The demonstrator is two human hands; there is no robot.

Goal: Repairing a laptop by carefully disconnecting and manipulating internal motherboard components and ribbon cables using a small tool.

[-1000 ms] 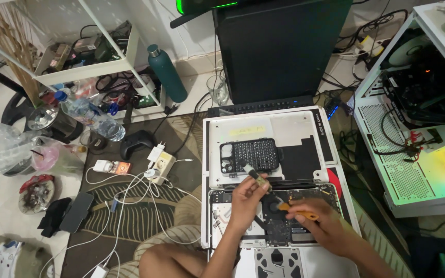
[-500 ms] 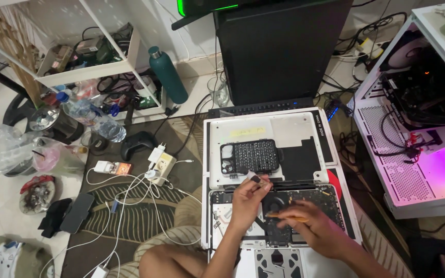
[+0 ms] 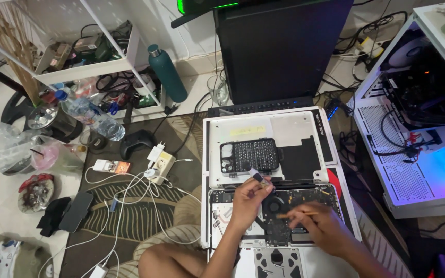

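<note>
left hand [image 3: 246, 198] pinching a small brush [image 3: 257, 177] over the opened laptop [image 3: 279, 216] on the rug's right edge, right hand [image 3: 319, 226] gripping an orange-handled tool [image 3: 297, 214], one slip could gouge that bare board imo

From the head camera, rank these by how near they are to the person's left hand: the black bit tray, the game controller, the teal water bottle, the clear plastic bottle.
Measured from the left hand:
1. Black bit tray, just above the hand on the removed laptop cover.
2. Game controller, up-left on the rug.
3. Teal water bottle, farther up by the shelf.
4. Clear plastic bottle, far left.
</note>
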